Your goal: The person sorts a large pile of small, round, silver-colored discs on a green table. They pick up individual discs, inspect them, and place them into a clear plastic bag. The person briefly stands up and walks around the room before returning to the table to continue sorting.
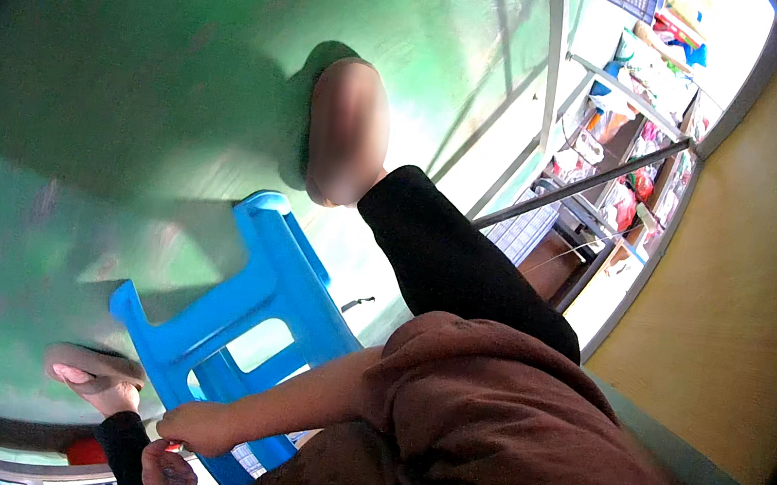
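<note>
My right hand (199, 428) is closed, its forearm reaching across from the brown sleeve. Just below it, my left hand (166, 476) has its fingers curled, partly cut off by shadow and my own arm. Between the two hands shows a tiny red-and-white bit (175, 447), too small to name. Beyond the forearm is a blue plastic stool (249, 298), its legs pointing to the upper left. My forearm covers part of the stool.
My feet in slip-on shoes rest on the green floor (114, 89), either side of the stool. At the upper right, a metal frame (583, 185) stands before shelves of colourful packages (649, 90). A yellow wall (752, 241) rises at the right. A red object (86, 451) lies lower left.
</note>
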A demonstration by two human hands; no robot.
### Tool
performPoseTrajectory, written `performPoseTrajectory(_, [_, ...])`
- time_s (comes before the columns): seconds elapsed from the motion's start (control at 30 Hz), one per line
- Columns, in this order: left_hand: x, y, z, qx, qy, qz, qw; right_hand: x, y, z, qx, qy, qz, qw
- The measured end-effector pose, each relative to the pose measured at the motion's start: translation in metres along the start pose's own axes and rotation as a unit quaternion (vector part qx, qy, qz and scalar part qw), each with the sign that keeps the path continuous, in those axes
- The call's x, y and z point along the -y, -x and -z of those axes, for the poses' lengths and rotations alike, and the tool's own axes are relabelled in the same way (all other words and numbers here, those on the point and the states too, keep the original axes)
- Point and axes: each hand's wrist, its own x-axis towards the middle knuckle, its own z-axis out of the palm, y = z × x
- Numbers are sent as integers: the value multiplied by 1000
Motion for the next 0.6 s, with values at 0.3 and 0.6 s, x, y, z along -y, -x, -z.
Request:
performPoseTrajectory(0.3, [-24, 29, 0, -50, -177, -119, 976, 59, -11, -16, -29, -1, -13, 999])
performPoseTrajectory(0.6, [-18, 32, 54, 55, -96, -215, 970, 122, -46, -38, -28, 193, -1, 981])
